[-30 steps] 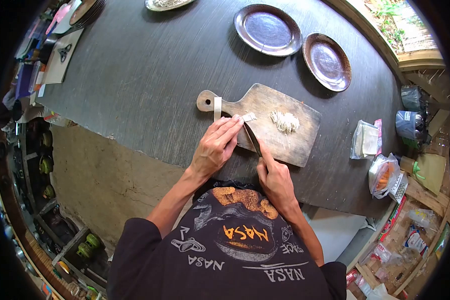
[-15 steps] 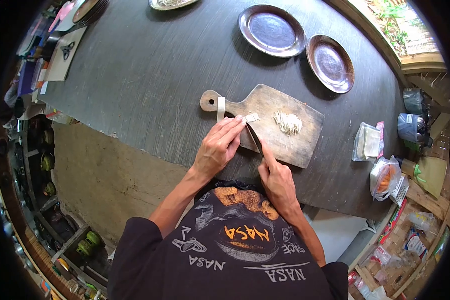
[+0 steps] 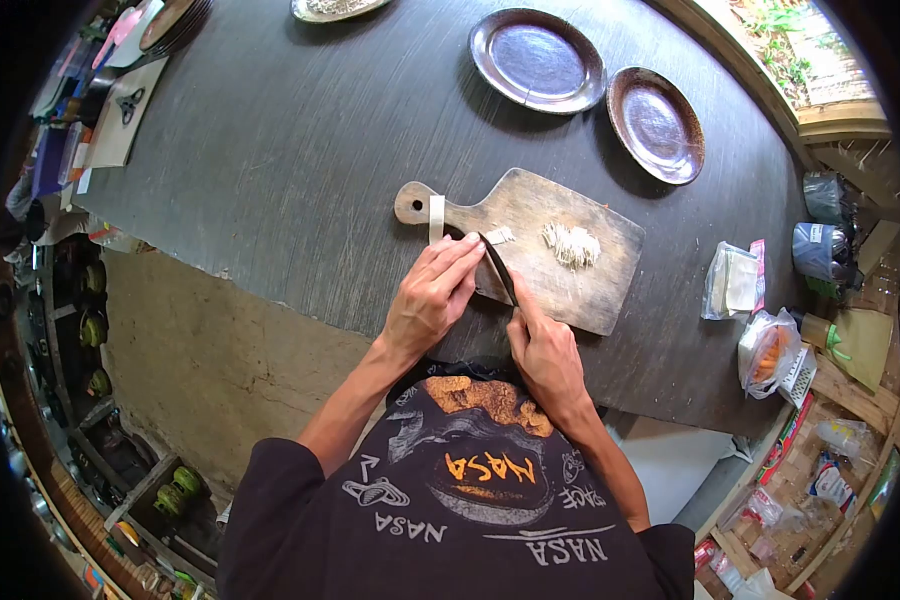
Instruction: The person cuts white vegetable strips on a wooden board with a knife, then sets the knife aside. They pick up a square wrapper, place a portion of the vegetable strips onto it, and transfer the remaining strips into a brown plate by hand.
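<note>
A wooden cutting board (image 3: 610,270) with a holed handle lies on the dark table. My right hand (image 3: 547,358) is closed round a knife (image 3: 500,268), index finger along its back, the dark blade angled over the board's near left part. Close beside the blade, my left hand (image 3: 432,292) presses its bunched fingertips on a flat pale strip (image 3: 437,215), whose far end sticks out across the board's handle. Just right of the blade lie small cut pale pieces (image 3: 501,236). A heap of thin pale shreds (image 3: 571,246) sits mid-board.
Two brown oval plates (image 3: 537,60) (image 3: 656,125) stand beyond the board. Another dish (image 3: 338,8) with pale contents is at the far edge. On the right are plastic-wrapped packs (image 3: 734,282) and a bag with orange contents (image 3: 770,355). Shelves with green-lidded items (image 3: 177,490) stand lower left.
The knife and both hands have shifted very slightly left, along with the whole view. The knife blade stands a little steeper beside my left fingertips. Both grips stay the same.
</note>
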